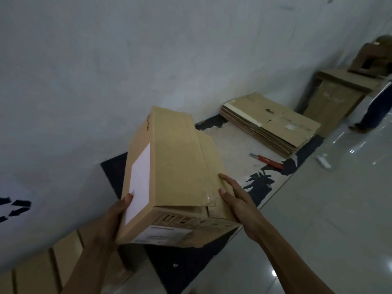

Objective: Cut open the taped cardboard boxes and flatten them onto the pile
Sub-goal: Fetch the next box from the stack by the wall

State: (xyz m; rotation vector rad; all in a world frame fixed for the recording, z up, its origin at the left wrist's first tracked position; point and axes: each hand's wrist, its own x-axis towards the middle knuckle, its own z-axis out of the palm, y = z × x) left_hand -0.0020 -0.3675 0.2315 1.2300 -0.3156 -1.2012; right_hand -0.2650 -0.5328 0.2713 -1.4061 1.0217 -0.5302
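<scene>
Fingers [225, 183] of my right hand [237, 200] lie almost straight along the right side of the cardboard box [169, 177], the thumb pressing on its top flap near the loose clear tape. My left hand [117, 211] supports the opposite side; only its thumb shows, on the white label [139, 183], so I cannot tell how the other fingers lie. I judge that I hold the box between both palms like this to carry it, since it hangs above the floor in the near middle of the view.

On top, the flaps look already parted along the seam and a little raised, so I believe the tape here is cut. I cannot see inside the box.

Far to the right, the pile [269, 124] of flattened boxes lies on the floor against the wall. Just near it lies the red cutter [268, 160], untouched by either hand. More cardboard [36, 270] stands at the near left, under my arm. Another person's leg [375, 109] is at the far right.
</scene>
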